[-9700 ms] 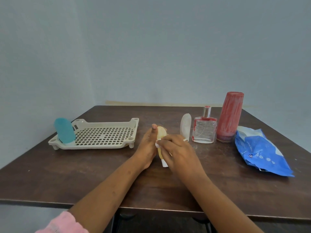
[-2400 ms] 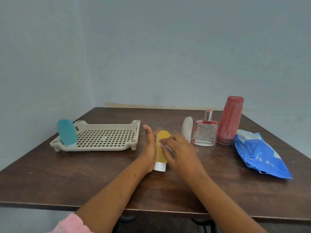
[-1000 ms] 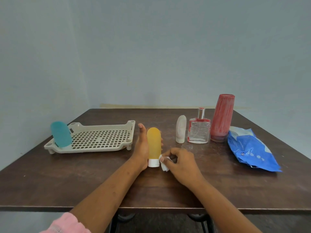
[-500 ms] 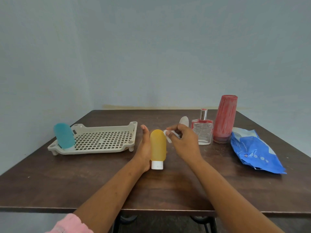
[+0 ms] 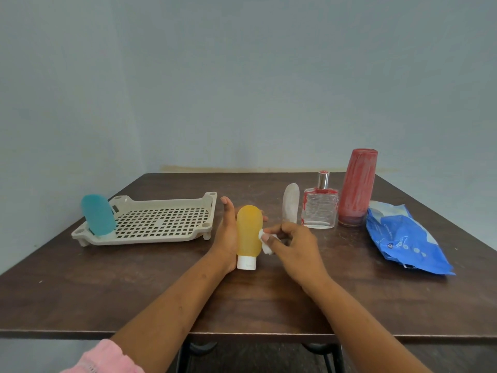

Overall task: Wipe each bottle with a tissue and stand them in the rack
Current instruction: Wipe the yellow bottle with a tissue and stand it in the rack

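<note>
- The yellow bottle stands cap-down on the table, near the middle, just right of the rack and outside it.
- The left hand holds this bottle from its left side. The thumb points up beside it, and the fingers wrap round the far side, with a fingertip showing at the bottle's right edge.
- The right hand pinches a small wad of white tissue between thumb and curled fingers. The wad presses against the bottle's right side, about halfway up.
- A teal bottle stands cap-down in the left end of the rack, leaning slightly left.
- Farther back on the right, three bottles stand in a row: a white bottle, a clear glass bottle with red trim and a metal top, and a tall red bottle.
- A blue tissue pack lies flat at the far right of the table.
- A pink sleeve shows on the left arm at the bottom edge.
</note>
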